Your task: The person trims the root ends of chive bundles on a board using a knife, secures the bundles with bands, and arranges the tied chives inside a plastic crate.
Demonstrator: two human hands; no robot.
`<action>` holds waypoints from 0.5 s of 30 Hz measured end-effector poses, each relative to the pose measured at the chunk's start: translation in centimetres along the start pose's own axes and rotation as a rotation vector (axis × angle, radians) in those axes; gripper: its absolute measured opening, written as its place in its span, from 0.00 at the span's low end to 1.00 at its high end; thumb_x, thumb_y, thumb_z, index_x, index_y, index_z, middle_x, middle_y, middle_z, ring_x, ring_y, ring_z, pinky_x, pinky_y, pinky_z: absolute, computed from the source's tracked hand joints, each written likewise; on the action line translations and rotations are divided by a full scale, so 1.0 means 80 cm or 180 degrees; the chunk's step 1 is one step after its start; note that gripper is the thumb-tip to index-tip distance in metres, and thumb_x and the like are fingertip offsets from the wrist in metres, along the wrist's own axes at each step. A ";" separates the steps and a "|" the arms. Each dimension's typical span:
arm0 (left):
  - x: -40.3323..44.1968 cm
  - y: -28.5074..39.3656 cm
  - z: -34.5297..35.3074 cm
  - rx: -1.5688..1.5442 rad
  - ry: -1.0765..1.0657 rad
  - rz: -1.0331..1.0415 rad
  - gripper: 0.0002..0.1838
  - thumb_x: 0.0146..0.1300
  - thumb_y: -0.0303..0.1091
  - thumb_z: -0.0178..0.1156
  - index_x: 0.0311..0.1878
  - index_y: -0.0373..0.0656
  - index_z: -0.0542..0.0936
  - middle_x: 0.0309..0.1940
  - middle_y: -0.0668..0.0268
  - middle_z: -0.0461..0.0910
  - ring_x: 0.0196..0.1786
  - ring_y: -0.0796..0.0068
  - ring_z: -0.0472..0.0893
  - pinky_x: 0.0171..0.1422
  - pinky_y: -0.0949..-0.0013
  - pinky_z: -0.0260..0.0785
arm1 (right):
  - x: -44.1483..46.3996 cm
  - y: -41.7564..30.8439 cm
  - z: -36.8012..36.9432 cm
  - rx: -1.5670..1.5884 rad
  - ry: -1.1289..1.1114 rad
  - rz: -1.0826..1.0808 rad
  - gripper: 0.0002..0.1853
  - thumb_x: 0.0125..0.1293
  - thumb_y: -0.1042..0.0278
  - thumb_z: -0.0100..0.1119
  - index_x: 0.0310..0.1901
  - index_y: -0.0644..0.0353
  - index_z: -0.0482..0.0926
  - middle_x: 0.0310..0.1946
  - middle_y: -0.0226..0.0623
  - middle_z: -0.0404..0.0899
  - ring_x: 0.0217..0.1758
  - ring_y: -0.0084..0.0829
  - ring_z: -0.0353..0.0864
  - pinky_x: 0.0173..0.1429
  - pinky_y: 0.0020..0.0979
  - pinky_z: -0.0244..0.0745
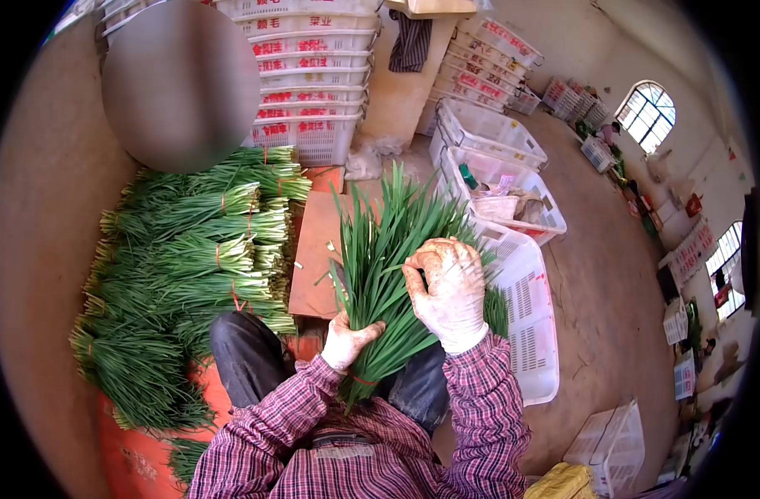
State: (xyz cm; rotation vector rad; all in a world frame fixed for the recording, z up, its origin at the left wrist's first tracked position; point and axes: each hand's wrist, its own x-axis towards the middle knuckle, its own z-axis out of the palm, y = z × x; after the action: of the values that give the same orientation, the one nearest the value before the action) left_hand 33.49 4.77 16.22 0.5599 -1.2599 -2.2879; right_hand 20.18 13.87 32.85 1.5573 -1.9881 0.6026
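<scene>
A large bunch of garlic chives (397, 249) stands tilted over my lap, its leaves fanned out at the top. Low on its left side, my left hand (348, 339), in a pale dirty glove, is closed around the bunch with the thumb across the leaves. A red band (364, 381) circles the bunch below that hand. My right hand (451, 291), gloved and soiled, is against the right side of the leaves, fingers curled and pinched; what lies between the fingertips is hidden. A narrow dark object (338, 279) shows behind the leaves, too covered to name.
Banded bunches of chives (189, 258) are piled at my left on an orange sheet (139, 453). An orange-brown board (315, 249) lies ahead. White plastic crates (534, 333) stand at my right, with a tall crate stack (309, 91) beyond. A yellow sack (560, 482) lies at lower right.
</scene>
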 end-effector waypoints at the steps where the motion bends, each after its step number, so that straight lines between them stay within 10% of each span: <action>1: 0.000 -0.001 -0.001 -0.0001 0.0002 0.0001 0.19 0.60 0.26 0.71 0.53 0.35 0.81 0.44 0.63 0.86 0.43 0.76 0.84 0.51 0.69 0.80 | 0.000 0.000 -0.002 0.0462 0.0264 0.0282 0.08 0.60 0.68 0.69 0.38 0.55 0.80 0.41 0.35 0.80 0.54 0.40 0.79 0.60 0.46 0.70; 6: 0.001 -0.012 -0.008 -0.0098 0.0031 -0.0081 0.18 0.59 0.26 0.71 0.53 0.36 0.81 0.45 0.63 0.86 0.43 0.75 0.84 0.51 0.68 0.80 | 0.004 0.005 -0.039 0.2583 0.0319 0.0524 0.03 0.67 0.71 0.66 0.36 0.59 0.83 0.38 0.35 0.84 0.49 0.40 0.84 0.62 0.43 0.74; 15: -0.004 -0.008 -0.006 -0.0029 -0.0150 -0.0274 0.20 0.59 0.27 0.73 0.54 0.35 0.81 0.45 0.62 0.86 0.43 0.74 0.85 0.52 0.67 0.80 | 0.005 -0.012 -0.003 0.0268 0.0057 -0.0226 0.11 0.62 0.61 0.67 0.45 0.53 0.85 0.47 0.32 0.84 0.64 0.39 0.76 0.70 0.50 0.63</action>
State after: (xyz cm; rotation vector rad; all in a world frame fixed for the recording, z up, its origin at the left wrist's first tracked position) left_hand 33.84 4.94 15.47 0.5703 -1.2695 -2.3893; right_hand 21.04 13.50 33.34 1.6591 -1.9079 0.6769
